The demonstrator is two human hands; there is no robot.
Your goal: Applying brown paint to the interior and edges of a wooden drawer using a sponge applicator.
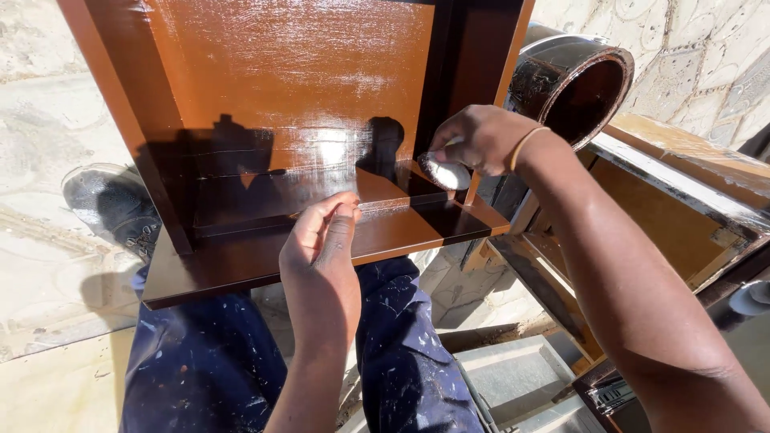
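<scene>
A brown wooden panel piece (pixel 281 96) is seen propped on the person's lap, its big flat face glossy and wet-looking, with sunlight glaring off the coat in white streaks and the shadows of the hands thrown across it. A narrow shelf-like board (pixel 417 228) is joined along its lower edge, the same rich brown, and a darker upright strip (pixel 469 56) runs up the right side. The right hand (pixel 477 140) is closed around a small white pad (pixel 447 173), which is pressed to the corner where the face meets the upright; whether it is cloth or sponge cannot quite be told from here. The left hand (pixel 321 240) is set on the front edge of the shelf board, fingers held together and slightly curled, thumb alongside, nothing gripped. A thin yellow band (pixel 525 144) is worn on the right wrist. Counted up: two hands, one pad, one panel piece, one dark round pot (pixel 573 80) with a gaping mouth just behind the right hand, one black shoe (pixel 112 204) at the left. Navy trousers (pixel 401 353), speckled with pale paint, are seen below. An unfinished wooden frame (pixel 682 200) is leaned at the right, pale grey trays (pixel 521 377) beneath it. The ground is rough pale concrete (pixel 40 265), a patterned stone wall (pixel 698 48) behind, all in hard daylight.
</scene>
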